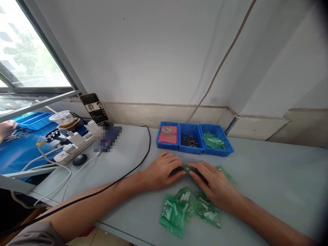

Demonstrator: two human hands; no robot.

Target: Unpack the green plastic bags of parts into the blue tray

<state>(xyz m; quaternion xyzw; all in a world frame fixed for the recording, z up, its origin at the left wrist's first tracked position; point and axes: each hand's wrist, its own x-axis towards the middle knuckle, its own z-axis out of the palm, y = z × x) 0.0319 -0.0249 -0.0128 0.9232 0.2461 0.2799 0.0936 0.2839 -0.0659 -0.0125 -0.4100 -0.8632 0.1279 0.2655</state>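
Between my two hands is a green plastic bag (187, 168), pinched from both sides. My left hand (164, 171) grips its left end with thumb and fingers, and my right hand (211, 182) grips its right end. Several filled green bags (173, 213) with small metal and white parts lie on the table just below my hands. Another piece of green plastic (227, 174) shows behind my right hand. Beyond my hands stand three joined blue bins: the left bin (167, 146) holds a red item, the middle bin (191, 149) metal screws, the right bin (229, 147) green bags.
A black cable (135, 167) runs over the grey table (269, 177) and my left forearm. To the left are a power strip (74, 150), a black round object (79, 159), a phone (94, 108) and a cup (63, 118). Another person's hand (7, 128) is at the far left.
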